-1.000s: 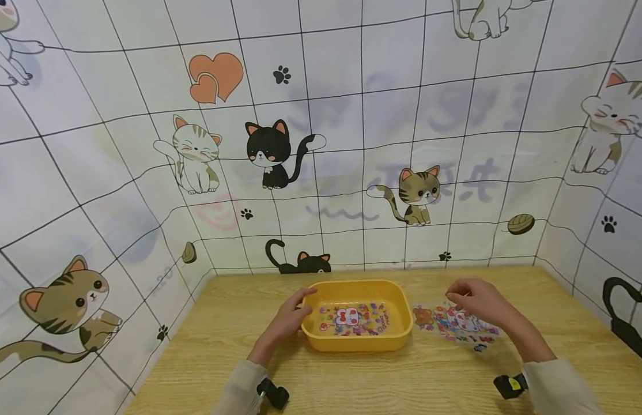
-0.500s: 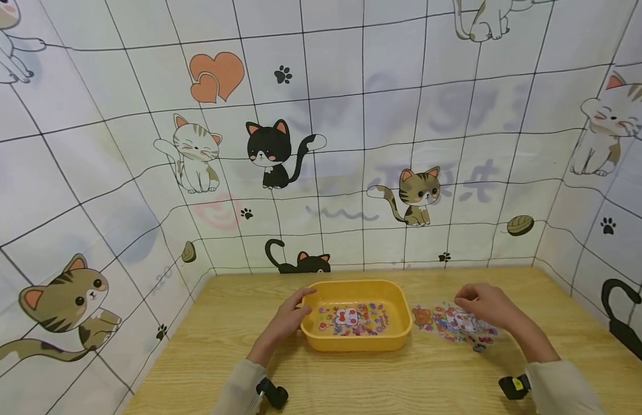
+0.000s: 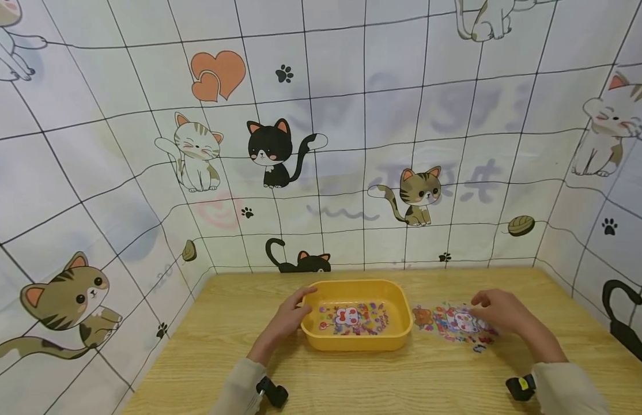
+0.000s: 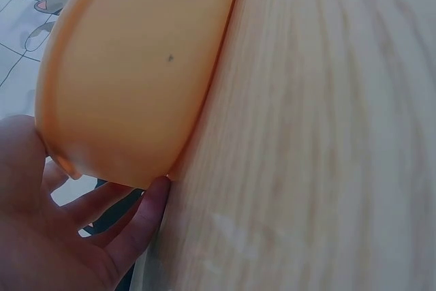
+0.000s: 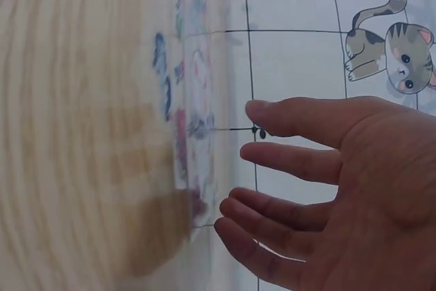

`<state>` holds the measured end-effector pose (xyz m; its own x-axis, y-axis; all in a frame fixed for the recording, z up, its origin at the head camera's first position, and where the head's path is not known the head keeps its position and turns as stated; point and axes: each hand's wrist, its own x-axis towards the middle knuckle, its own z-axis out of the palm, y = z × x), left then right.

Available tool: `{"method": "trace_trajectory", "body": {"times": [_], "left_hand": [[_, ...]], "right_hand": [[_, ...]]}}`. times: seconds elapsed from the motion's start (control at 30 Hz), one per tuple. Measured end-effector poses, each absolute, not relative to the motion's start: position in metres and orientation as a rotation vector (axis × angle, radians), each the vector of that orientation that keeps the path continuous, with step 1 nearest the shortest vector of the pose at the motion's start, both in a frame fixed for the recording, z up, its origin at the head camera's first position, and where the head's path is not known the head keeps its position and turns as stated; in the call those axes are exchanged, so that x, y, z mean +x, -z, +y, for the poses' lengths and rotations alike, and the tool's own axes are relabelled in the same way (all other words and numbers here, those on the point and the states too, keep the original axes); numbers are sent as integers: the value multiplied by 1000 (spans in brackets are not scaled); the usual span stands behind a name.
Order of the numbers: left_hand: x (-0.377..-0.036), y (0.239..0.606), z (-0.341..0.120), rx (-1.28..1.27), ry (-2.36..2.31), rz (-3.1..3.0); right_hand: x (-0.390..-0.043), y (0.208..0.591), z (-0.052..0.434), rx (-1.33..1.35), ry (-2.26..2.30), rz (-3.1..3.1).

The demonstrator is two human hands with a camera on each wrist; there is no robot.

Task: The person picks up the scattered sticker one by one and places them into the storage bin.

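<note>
The person wears plain, light beige sleeves, the left sleeve (image 3: 237,385) and right sleeve (image 3: 567,387) both ending on the forearm; the left hand (image 3: 290,317) and right hand (image 3: 501,311) are bare. The left wrist camera (image 3: 274,393) is black and blocky, the black right wrist camera (image 3: 515,389) bears a yellow patch (image 3: 525,383).

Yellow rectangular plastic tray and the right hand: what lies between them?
Head view: a flat, transparent piece with multicoloured cartoon prints lies there on the wood-grained tabletop.

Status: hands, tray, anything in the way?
Left hand grips left end of yellow tray; right hand holds nothing, near printed film right of tray. Second film lies inside tray. Nothing seen standing between right hand and tray.
</note>
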<state>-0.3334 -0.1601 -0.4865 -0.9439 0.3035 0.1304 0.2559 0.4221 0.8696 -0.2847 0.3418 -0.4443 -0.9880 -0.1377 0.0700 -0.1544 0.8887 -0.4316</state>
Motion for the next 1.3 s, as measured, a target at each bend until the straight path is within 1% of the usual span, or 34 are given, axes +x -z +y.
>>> {"method": "trace_trajectory", "body": {"times": [0.17,0.9,1.13,1.3], "left_hand": [[-332,487,-160,514,-1582,2599],[-333,490,-159,507,-1593,2589],[-333,487,-160,510,-1596,2592],[-333,487,-160,514,-1584,2606]], "right_hand": [[-284,451,349,155,-696,-3078],[-293,466,359,118,-675,-3115],[-293,463,355,143,-676,-3113],[-290,459,349,102,-736,-3129]]}}
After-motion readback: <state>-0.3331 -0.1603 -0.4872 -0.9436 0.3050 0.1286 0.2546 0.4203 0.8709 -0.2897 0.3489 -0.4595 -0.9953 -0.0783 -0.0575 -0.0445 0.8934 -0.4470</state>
